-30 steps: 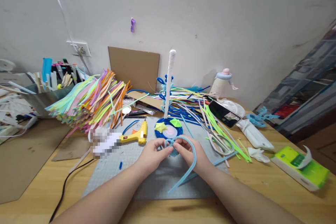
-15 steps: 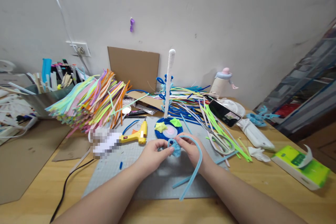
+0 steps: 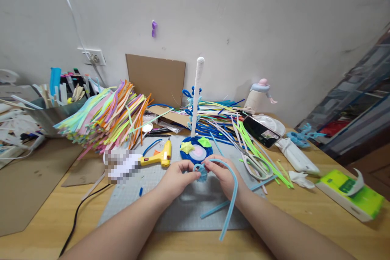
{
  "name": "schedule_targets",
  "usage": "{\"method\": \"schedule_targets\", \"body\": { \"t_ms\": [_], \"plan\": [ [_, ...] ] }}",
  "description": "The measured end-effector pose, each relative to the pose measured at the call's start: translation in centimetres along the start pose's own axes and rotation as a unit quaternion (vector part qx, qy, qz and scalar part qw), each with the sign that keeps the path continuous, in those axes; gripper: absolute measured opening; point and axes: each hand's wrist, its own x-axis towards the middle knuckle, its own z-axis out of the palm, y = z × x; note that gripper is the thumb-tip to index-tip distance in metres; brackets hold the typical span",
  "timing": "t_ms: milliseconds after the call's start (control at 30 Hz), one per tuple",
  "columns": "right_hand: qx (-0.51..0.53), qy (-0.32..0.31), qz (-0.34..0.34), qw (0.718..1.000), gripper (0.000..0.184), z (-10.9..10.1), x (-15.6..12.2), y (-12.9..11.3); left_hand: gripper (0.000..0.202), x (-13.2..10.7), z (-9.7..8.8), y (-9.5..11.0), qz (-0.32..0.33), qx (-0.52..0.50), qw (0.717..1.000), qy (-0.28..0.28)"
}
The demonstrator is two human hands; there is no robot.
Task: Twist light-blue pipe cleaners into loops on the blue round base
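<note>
My left hand (image 3: 176, 176) and my right hand (image 3: 224, 174) meet over a grey cutting mat (image 3: 128, 199). Both pinch a small light blue coil (image 3: 201, 172) wound from a light blue pipe cleaner (image 3: 232, 197). The loose tail of that pipe cleaner arcs over my right hand and runs down toward the near edge of the mat. Just behind my hands stands a blue round base (image 3: 196, 150) with a yellow star, a green shape and a tall white post (image 3: 196, 93).
A yellow glue gun (image 3: 157, 157) lies left of the hands, scissors (image 3: 256, 162) to the right. Big heap of coloured pipe cleaners (image 3: 103, 115) at back left, more strands (image 3: 222, 120) behind. Phone (image 3: 260, 131), green tissue pack (image 3: 350, 193), black cable (image 3: 77, 211) on the wooden table.
The coil has grown tighter between my fingers. The pipe cleaner's free tail has swung rightward and down toward the mat's near edge. My hands stay in the same place.
</note>
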Motion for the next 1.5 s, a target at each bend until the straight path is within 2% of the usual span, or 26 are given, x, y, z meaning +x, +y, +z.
{"method": "schedule_targets", "body": {
  "t_ms": [200,333,433,533,667,900,1233,1400,1500],
  "plan": [
    [-0.004,-0.011,0.002,1.000,0.017,0.02,-0.08,-0.03,0.026,-0.05,0.32,0.58,-0.038,-0.067,0.997,0.002],
    [-0.060,-0.024,-0.022,0.998,0.018,-0.19,-0.21,0.04,0.027,0.00,0.35,0.42,-0.041,-0.053,0.998,0.015],
    [-0.104,-0.041,-0.050,0.992,0.017,-0.27,-0.28,-0.04,0.022,-0.04,0.30,0.18,-0.001,0.008,1.000,0.022],
    [-0.106,-0.047,-0.056,0.992,0.016,-0.14,-0.36,-0.18,0.015,-0.18,0.28,0.06,0.054,0.076,0.995,0.027],
    [-0.096,-0.047,-0.047,0.993,0.015,0.19,-0.47,-0.35,0.018,-0.23,0.26,0.05,0.073,0.093,0.993,0.029],
    [-0.041,-0.008,0.001,0.999,0.021,0.48,-0.59,-0.50,0.025,0.04,0.30,-0.21,0.046,0.003,0.999,0.015],
    [-0.064,-0.020,-0.020,0.998,0.020,0.30,-0.69,-0.02,0.027,-0.08,0.42,-0.15,0.039,0.007,0.999,0.032],
    [0.007,-0.018,0.026,0.999,0.017,0.47,-0.68,-0.23,0.028,-0.07,0.54,0.26,0.001,-0.090,0.996,0.006],
    [0.049,-0.024,0.042,0.998,0.017,0.56,-0.73,-0.30,0.029,-0.11,0.54,0.37,-0.005,-0.113,0.994,0.003]
  ]
}}
